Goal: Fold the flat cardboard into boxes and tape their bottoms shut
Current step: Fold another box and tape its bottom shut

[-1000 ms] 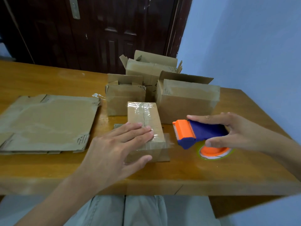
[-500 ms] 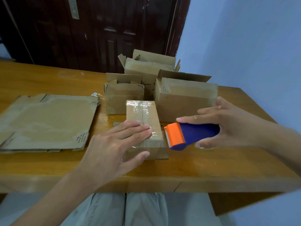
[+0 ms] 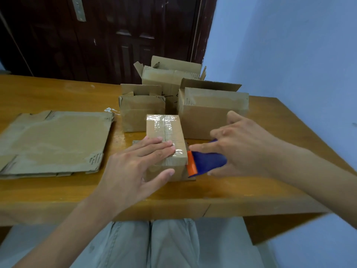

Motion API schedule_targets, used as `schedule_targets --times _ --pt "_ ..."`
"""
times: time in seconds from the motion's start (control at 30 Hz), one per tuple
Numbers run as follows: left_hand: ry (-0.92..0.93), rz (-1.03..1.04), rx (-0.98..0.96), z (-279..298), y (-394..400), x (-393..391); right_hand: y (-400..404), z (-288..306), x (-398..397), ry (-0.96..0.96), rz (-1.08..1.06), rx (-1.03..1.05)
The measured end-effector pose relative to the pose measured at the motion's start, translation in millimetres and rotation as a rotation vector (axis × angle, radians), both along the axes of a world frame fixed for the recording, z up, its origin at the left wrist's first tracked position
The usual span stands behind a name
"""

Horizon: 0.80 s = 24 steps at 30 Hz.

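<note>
A small cardboard box (image 3: 164, 130) lies bottom up near the table's front edge, with clear tape along its centre seam. My left hand (image 3: 135, 167) rests on its near end, fingers flat on top and thumb against the front face. My right hand (image 3: 243, 146) grips a blue and orange tape dispenser (image 3: 204, 163), whose orange head touches the box's near right side. Flat cardboard sheets (image 3: 52, 140) lie stacked on the left of the table.
Three folded boxes stand behind: a small one (image 3: 141, 113), a larger one (image 3: 212, 111) on the right, and one (image 3: 170, 78) at the back. The wooden table (image 3: 212, 192) ends at a blue wall on the right. A dark door stands behind.
My right hand has carried the tape dispenser leftwards from the open table up against the box's right side. My left hand has stayed on the box.
</note>
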<state>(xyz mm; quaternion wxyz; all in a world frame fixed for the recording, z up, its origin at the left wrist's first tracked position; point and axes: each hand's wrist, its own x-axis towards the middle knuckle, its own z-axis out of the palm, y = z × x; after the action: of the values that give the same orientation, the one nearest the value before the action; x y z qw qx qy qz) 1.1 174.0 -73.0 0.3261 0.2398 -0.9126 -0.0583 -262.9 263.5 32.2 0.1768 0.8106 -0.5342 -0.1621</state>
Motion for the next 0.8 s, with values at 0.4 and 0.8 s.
schedule_targets --times 0.4,0.8 --pt "0.214 0.028 0.108 7 6 -10 29 -110 -43 -0.155 -0.320 -0.448" --pt "0.116 0.044 0.389 34 -6 -1 28 -97 30 -0.681 -0.442 -0.637"
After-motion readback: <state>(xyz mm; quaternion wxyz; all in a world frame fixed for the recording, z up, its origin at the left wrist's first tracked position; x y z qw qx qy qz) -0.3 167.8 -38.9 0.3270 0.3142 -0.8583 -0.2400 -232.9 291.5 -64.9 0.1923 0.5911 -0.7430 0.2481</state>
